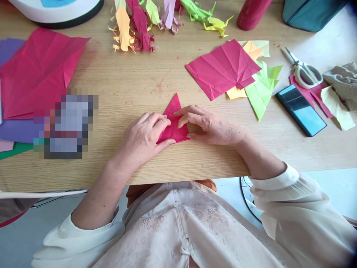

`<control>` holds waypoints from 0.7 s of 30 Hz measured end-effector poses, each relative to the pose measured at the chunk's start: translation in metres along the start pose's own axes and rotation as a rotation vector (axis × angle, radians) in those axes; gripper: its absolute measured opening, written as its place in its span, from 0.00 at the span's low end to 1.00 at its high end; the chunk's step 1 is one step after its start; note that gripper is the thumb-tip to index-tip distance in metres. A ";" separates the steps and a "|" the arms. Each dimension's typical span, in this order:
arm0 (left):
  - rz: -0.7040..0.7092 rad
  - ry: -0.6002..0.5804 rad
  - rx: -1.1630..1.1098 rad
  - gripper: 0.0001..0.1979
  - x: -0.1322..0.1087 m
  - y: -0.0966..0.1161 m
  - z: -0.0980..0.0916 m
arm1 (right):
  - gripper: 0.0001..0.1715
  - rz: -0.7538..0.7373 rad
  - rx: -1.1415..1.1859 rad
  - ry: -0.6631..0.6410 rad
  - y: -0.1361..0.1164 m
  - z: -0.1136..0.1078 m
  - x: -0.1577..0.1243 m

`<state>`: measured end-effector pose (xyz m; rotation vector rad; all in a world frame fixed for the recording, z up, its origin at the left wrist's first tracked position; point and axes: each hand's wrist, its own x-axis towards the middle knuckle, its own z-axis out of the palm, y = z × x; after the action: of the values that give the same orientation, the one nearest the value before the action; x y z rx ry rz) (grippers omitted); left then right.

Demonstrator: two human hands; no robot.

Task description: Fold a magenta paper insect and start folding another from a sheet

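A piece of folded red origami paper [175,128], its point turned away from me, lies flat near the front edge of the wooden table. My left hand [146,134] holds its left side, fingers on top and the thumb along the bottom edge. From the right, my right hand [208,124] grips the same paper with bent fingers on its face and the thumb at its lower right corner. Both hands cover part of the folds. Beyond the right hand is a creased red sheet [220,69] on top of green paper [260,93] and orange pieces.
Several folded paper figures stand at the back, among them an orange one [123,28] and a yellow one [219,25]. White-handled scissors [308,76] and a phone [301,109] lie right. A large red sheet [41,70] and a blurred-out device [71,124] are left.
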<state>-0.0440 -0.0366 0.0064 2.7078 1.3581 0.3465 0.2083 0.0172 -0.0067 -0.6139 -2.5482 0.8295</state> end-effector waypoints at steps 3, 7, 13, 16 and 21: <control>0.014 0.000 0.025 0.17 0.000 -0.001 0.001 | 0.11 -0.050 -0.073 0.035 -0.001 0.000 -0.003; 0.015 -0.001 0.043 0.16 0.001 0.000 0.001 | 0.13 -0.144 -0.083 0.047 0.003 0.000 -0.007; 0.115 0.154 0.058 0.09 -0.006 0.012 -0.001 | 0.17 -0.193 -0.017 0.075 0.009 0.001 -0.014; 0.243 0.159 0.024 0.14 -0.016 0.018 0.003 | 0.17 -0.207 -0.023 0.097 0.010 0.003 -0.016; 0.248 0.072 -0.007 0.19 -0.030 0.017 0.013 | 0.17 -0.189 -0.032 0.098 0.011 0.005 -0.017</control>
<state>-0.0451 -0.0699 -0.0081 2.8888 1.0333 0.4711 0.2229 0.0143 -0.0208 -0.4046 -2.4882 0.6777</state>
